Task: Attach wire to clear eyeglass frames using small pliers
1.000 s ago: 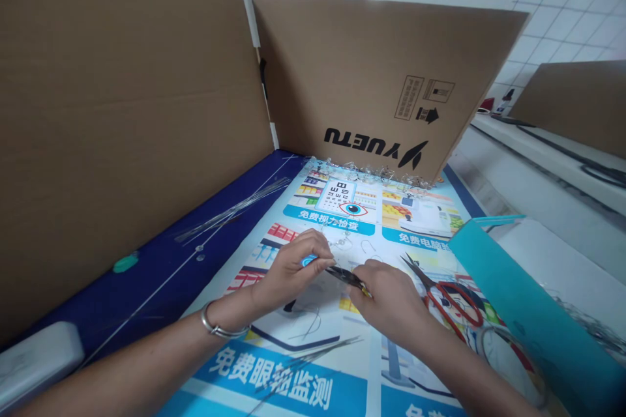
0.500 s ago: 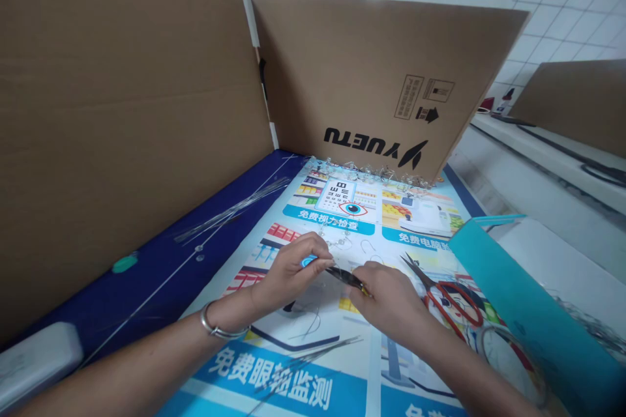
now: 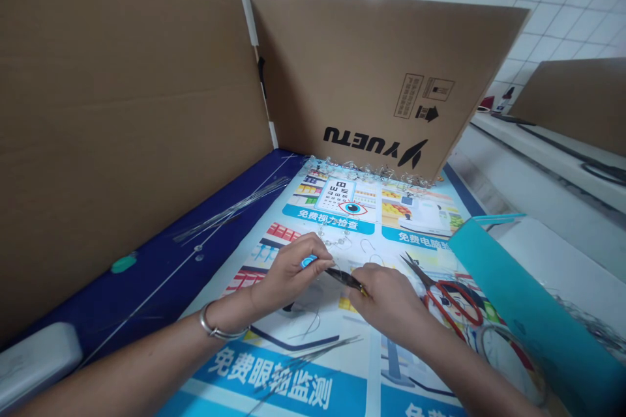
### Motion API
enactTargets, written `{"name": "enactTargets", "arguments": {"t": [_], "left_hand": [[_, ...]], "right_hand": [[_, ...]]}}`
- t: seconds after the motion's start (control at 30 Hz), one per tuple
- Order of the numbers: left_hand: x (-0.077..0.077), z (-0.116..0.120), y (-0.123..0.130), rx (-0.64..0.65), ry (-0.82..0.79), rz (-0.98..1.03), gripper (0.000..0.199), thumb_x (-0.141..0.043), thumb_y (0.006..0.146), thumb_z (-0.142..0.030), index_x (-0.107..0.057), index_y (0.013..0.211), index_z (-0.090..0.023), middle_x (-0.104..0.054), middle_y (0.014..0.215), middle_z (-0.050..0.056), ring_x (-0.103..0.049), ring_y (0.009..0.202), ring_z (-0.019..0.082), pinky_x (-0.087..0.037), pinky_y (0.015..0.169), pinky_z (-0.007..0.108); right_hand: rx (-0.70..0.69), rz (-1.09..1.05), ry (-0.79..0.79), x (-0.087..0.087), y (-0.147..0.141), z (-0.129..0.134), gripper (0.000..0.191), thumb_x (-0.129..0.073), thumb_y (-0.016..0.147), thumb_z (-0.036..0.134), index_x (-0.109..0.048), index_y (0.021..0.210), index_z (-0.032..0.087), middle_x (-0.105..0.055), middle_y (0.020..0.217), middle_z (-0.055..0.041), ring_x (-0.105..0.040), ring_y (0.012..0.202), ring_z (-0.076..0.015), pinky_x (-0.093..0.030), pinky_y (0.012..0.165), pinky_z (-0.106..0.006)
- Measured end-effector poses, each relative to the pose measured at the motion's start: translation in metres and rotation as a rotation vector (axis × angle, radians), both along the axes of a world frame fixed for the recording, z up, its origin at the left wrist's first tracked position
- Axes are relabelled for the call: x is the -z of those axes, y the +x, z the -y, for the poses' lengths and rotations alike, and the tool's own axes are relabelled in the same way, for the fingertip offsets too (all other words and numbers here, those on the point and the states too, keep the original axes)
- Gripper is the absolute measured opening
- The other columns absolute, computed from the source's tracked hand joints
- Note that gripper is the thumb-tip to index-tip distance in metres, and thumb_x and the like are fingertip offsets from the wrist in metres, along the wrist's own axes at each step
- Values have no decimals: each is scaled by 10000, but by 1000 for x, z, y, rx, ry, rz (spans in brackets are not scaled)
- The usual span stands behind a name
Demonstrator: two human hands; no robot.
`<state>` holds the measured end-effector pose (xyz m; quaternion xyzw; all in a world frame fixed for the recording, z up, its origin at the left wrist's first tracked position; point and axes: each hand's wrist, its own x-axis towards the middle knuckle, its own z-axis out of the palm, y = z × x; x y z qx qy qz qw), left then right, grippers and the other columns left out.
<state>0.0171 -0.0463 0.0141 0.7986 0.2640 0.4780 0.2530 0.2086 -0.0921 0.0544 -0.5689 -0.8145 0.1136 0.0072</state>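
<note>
Moved: the right hand [image 3: 386,300] has slipped slightly lower on the poster; the left hand [image 3: 288,270] has barely shifted.
Left grip: fingers pressed together, pinching the blue end of small pliers [image 3: 345,278].
Right grip: fingertips closed at the pliers' tip; what they pinch is too small to tell.
Pliers: held between both hands, above the poster [image 3: 313,339].
Nearby: red-handled scissors [image 3: 452,303] lie just beside the right hand; a bangle [image 3: 215,331] circles the left wrist.
</note>
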Motion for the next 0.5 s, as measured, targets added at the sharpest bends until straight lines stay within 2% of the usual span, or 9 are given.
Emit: {"name": "enactTargets", "arguments": {"t": [0.5], "left_hand": [[-2, 1, 0, -13, 21, -40, 55, -523, 804, -150, -517, 750, -152, -522, 700, 22, -485, 682, 117, -406, 640, 258]], "right_hand": [[-8, 3, 4, 4, -2, 0, 227, -388, 824, 306, -569, 754, 189, -612, 779, -19, -553, 690, -144, -232, 531, -250]]}}
